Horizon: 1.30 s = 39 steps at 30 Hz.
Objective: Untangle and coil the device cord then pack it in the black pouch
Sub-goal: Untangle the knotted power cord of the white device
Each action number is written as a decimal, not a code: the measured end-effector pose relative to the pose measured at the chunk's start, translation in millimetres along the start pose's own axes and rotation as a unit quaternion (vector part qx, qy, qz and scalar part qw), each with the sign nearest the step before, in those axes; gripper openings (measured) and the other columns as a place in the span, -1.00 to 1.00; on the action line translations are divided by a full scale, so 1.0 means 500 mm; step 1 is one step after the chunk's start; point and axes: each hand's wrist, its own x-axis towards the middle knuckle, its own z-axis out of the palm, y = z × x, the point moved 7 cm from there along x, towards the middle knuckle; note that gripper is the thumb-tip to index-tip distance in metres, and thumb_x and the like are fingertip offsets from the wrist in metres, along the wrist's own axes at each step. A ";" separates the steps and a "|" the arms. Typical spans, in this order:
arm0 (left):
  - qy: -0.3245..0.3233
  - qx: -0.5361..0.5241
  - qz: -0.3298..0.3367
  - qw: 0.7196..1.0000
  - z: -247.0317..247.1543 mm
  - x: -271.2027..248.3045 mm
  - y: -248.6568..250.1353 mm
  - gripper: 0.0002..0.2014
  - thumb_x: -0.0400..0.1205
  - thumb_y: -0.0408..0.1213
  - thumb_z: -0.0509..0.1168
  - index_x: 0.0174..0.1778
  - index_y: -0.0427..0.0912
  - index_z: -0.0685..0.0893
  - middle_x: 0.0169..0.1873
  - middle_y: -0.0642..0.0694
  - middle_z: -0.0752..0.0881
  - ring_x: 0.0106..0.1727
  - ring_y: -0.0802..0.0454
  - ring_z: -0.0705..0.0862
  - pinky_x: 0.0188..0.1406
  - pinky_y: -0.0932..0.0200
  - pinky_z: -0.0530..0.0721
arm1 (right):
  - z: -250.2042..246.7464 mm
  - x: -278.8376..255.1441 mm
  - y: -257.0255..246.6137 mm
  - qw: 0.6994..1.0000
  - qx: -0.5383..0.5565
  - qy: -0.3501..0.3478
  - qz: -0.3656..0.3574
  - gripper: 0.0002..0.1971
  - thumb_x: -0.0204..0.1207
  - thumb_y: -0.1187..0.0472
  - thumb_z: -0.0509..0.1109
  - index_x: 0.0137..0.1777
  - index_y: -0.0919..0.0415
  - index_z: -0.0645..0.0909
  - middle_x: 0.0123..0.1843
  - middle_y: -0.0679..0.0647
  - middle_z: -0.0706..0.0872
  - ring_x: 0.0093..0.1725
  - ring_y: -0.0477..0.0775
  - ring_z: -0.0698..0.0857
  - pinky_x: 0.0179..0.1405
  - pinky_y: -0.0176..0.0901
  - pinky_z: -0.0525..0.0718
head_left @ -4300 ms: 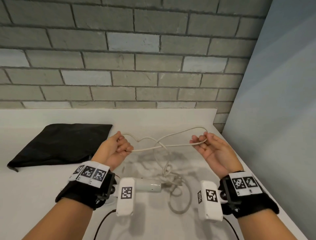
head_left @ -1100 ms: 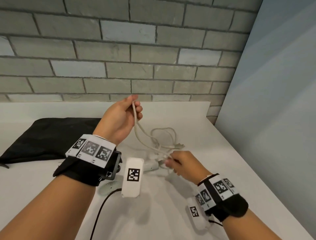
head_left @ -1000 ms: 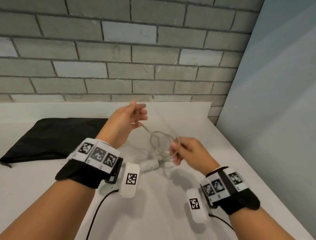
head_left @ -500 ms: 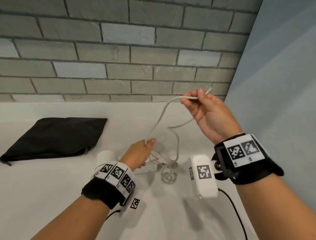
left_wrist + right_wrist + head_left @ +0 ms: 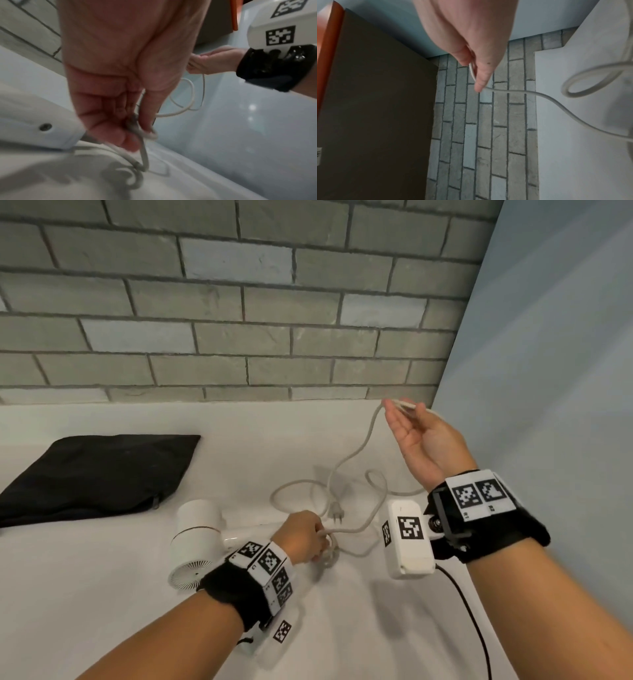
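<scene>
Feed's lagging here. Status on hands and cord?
Left hand grips cord at the dryer handle. Right hand pinches it raised. Loops and plug loose on table; black pouch untouched.

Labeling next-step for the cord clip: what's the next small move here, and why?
Probably: the right hand draws its raised stretch of cord up and away while the left hand pins the tangle beside the dryer. Loops still cross on the table around the plug, so the cord isn't ready to coil; the black pouch lies untouched.
</scene>
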 end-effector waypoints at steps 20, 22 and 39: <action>0.068 -0.266 0.121 0.954 -0.175 -0.058 0.058 -0.94 0.44 -0.43 0.43 -0.34 -0.27 0.70 -0.52 -0.08 0.65 -0.61 0.23 0.56 -0.52 0.42 0.60 | 0.046 -0.082 0.171 0.743 -0.598 -0.290 -0.074 -0.97 0.42 0.32 0.45 -0.20 0.21 0.67 -0.35 0.04 0.68 -0.34 0.01 0.65 -0.25 -0.18 0.65; 0.070 -0.336 0.098 0.934 -0.189 -0.055 0.036 -0.89 0.52 -0.43 0.34 -0.34 -0.27 0.66 -0.53 -0.04 0.65 -0.56 0.17 0.57 -0.47 0.41 0.64 | 0.031 -0.076 0.177 0.806 -0.527 -0.263 -0.059 -0.88 0.47 0.40 0.37 -0.23 0.19 0.58 -0.36 0.07 0.64 -0.42 -0.01 0.63 -0.33 -0.24 0.66; 0.019 -0.737 0.100 0.668 -0.221 -0.090 0.013 -0.77 0.47 -0.27 0.15 -0.51 -0.20 0.51 -0.60 -0.05 0.54 -0.55 0.03 0.58 -0.14 0.07 0.77 | 0.015 -0.065 0.144 0.791 -0.557 -0.225 -0.116 -0.76 0.58 0.39 0.18 -0.23 0.05 0.36 -0.44 -0.03 0.57 -0.48 0.00 0.59 -0.37 -0.16 0.60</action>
